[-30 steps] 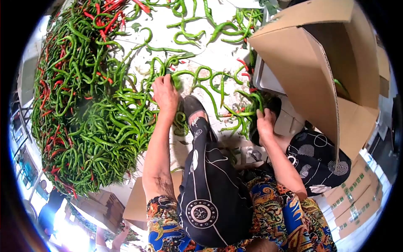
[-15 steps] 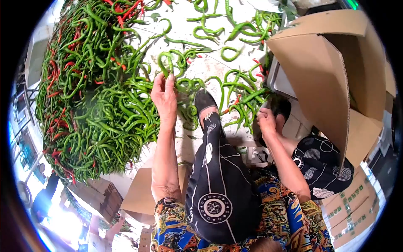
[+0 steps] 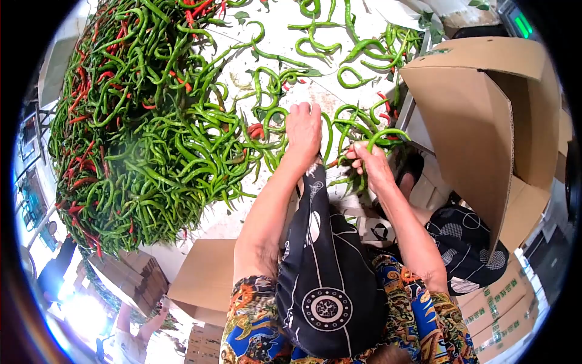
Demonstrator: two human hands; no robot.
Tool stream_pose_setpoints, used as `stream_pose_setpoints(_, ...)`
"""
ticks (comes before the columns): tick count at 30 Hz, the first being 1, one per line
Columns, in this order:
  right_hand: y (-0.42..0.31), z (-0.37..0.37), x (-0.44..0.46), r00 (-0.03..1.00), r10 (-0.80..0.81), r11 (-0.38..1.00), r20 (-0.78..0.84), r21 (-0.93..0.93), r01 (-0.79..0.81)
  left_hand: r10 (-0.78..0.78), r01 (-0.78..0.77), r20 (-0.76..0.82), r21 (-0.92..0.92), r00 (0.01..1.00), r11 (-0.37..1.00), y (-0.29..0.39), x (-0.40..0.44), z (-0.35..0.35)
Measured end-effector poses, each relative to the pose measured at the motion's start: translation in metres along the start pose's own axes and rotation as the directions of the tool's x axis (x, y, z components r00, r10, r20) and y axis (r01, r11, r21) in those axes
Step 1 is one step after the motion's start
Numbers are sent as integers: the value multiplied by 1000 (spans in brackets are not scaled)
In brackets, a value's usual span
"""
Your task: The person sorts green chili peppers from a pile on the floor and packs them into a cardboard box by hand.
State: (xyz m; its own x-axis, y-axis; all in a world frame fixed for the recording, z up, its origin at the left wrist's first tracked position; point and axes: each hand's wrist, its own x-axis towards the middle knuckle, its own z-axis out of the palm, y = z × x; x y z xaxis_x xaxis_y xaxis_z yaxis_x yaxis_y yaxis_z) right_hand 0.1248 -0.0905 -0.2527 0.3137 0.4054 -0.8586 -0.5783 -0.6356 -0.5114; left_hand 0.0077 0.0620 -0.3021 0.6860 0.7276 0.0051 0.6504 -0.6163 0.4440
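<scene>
My left hand (image 3: 304, 130) is over the white surface (image 3: 242, 73) among loose green peppers, its fingers bent and close together; whatever is beneath them is hidden. Farther right, my right hand (image 3: 373, 165) pinches a curved green pepper (image 3: 385, 134), which arches up and to the right from the fingers. Close by that hand lie several loose green peppers (image 3: 348, 124) and a few red ones (image 3: 384, 106). A large heap of green peppers (image 3: 176, 158), mixed with red ones, fills the left side.
An open cardboard box (image 3: 461, 121) stands at the right beside a metal tray edge (image 3: 418, 130). A lit green display (image 3: 522, 24) shows at the top right. Another open box (image 3: 203, 273) and stacked cartons (image 3: 500, 309) are lower down. Part of another person's arms (image 3: 148, 327) shows at bottom left.
My left hand has moved right, away from the heap; the pepper it held up is no longer visible in it. My right hand has moved slightly up and left and now holds a curved green pepper.
</scene>
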Motion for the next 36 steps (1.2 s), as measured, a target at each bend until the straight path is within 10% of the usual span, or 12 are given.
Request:
stream_pose_setpoints(3,-5,3,-1,999,-35,999,-17,-21,35,85,-86,80,11,993,996,-10,3,13)
stream_pose_setpoints(7,-13,13,1,973,-226,974,-41,-41,225,-1,90,160,-543,987,835,10,-1,-27)
stream_pose_setpoints(11,-30,5,4,972,21,997,235,-82,-2,-224,303,210,-755,952,582,5,-15,-41)
stream_pose_setpoints(14,-43,-1,1,969,22,1000,247,12,-26,-307,236,-127,-398,943,887,-36,-23,-38)
stream_pose_setpoints(19,-61,0,-1,969,-46,982,242,188,0,-123,120,34,86,992,989,-59,-52,-30)
stream_pose_setpoints(26,-52,4,6,957,-50,922,287,383,-66,-57,-39,-237,-381,970,924,-15,-34,-45)
stream_pose_setpoints(30,-52,17,1,958,5,982,285,181,-59,301,-208,140,-459,943,864,22,-26,-54)
stream_pose_setpoints(36,-48,-7,3,981,-35,970,189,244,-12,-246,139,-119,-564,962,814,0,-57,-44)
